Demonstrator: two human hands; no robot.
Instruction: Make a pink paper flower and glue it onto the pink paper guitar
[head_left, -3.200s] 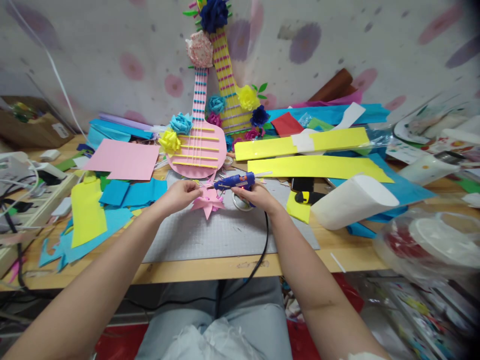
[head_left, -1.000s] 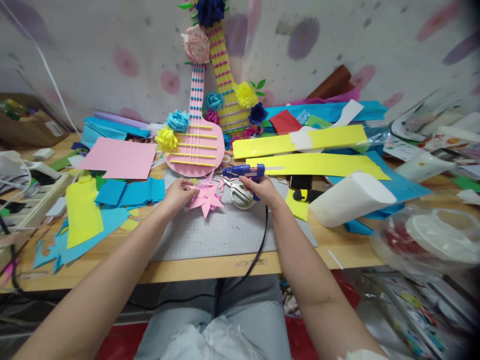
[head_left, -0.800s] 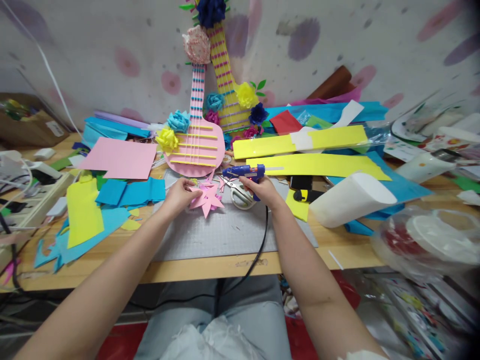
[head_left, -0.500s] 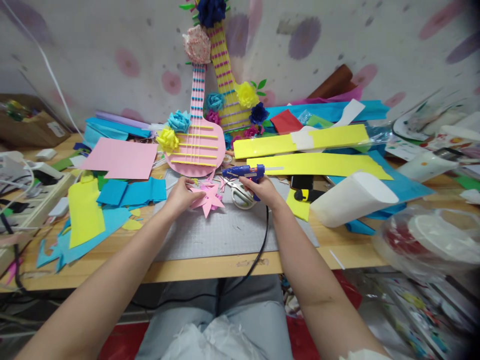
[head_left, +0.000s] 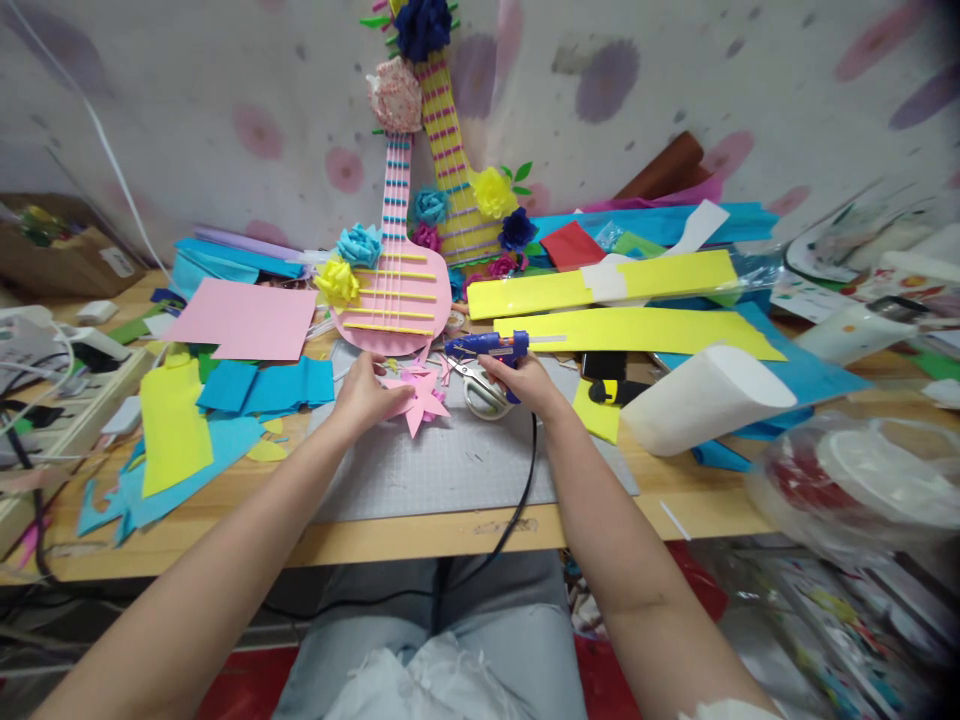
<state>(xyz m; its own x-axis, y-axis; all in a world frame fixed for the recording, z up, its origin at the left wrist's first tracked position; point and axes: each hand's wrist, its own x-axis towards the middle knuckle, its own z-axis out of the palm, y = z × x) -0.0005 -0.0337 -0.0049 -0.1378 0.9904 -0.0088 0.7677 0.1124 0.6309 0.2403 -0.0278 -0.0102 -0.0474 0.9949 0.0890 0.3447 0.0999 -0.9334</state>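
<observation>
Table of pale wood carries a grey cutting mat — over it, the right hand wraps closed around a blue glue gun — while the left hand, thumb pressed in, pinches a star-shaped pink flower, left of the gun.

The glue gun is of smooth blue plastic. The pink star-shaped flower looks like matt, smooth paper. The scissors have shiny metal blades. The table is pale wood; at right, a bag is clear, glossy plastic.
</observation>
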